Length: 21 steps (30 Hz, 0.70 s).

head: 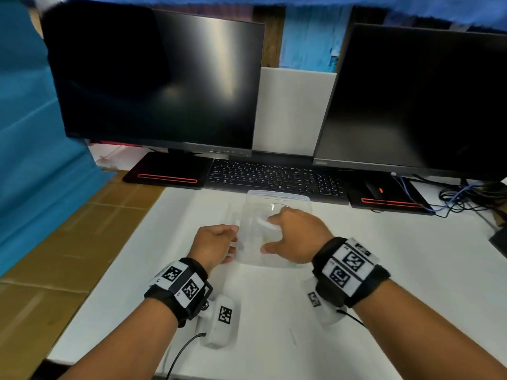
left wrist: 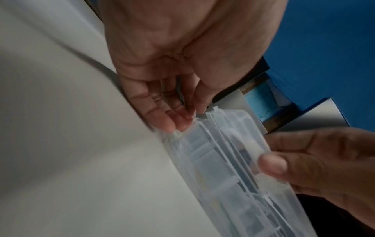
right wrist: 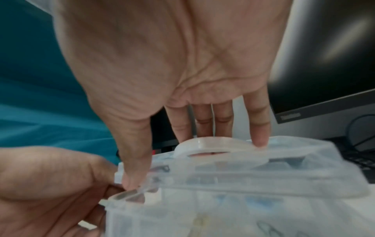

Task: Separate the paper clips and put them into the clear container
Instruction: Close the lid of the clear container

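You've got a flat white tabletop (head: 411, 270) w/ two dark, switched-off black monitors (head: 156, 83) at the back, a black keyboard (head: 274, 178) btwn their stands, a white panel (head: 292, 111) behind, teal-blue cloth (head: 30, 149) at left, brown cardboard (head: 55, 259) below it.

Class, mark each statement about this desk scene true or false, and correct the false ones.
1. Both monitors are dark. True.
2. The clear container sits on the keyboard. False: it is on the white table, in front of the keyboard.
3. The left hand touches the container's left edge. True.
4. The right hand rests on the mouse. False: its fingers are at the container's handle.
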Motion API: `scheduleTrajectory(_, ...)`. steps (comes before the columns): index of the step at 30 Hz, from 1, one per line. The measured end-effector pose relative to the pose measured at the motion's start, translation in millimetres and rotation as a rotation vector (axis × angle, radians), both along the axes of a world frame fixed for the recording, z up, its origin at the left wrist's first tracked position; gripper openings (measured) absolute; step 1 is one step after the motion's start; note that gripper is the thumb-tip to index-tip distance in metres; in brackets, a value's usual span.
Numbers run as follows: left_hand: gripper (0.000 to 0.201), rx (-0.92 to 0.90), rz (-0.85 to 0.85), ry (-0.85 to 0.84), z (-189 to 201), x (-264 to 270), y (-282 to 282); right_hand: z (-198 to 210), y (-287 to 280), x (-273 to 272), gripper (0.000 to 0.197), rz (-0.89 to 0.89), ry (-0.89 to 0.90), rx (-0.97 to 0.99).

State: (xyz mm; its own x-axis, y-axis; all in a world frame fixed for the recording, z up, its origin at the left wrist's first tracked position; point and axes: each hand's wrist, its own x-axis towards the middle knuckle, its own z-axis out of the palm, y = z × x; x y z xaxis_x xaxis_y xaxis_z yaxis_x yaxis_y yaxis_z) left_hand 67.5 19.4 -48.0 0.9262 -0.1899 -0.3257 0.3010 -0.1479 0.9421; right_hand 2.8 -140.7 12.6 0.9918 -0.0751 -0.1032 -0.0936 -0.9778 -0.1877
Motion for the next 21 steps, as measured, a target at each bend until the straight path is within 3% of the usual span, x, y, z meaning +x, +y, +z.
scheduleTrajectory(12,0.021,0.035,0.013,-0.031,-2.8,-1.6,-5.6,-16.4,0.3,3.7,0.055,0.11,0.161,-0.124)
scheduleTrajectory(16,0.014,0.049,0.019,-0.041,1.5,-0.2,-5.3,-23.2,-0.4,-0.3,0.06,0.09,0.095,-0.068)
scheduleTrajectory(19,0.018,0.06,0.061,-0.108,4.7,5.9,-6.8,-32.6,-0.6,-7.6,0.053,0.091,0.007,-0.052)
scheduleTrajectory(21,0.024,0.187,0.107,-0.266,5.9,13.0,-12.3,-39.3,-1.8,-11.8,0.057,0.106,0.01,-0.055)
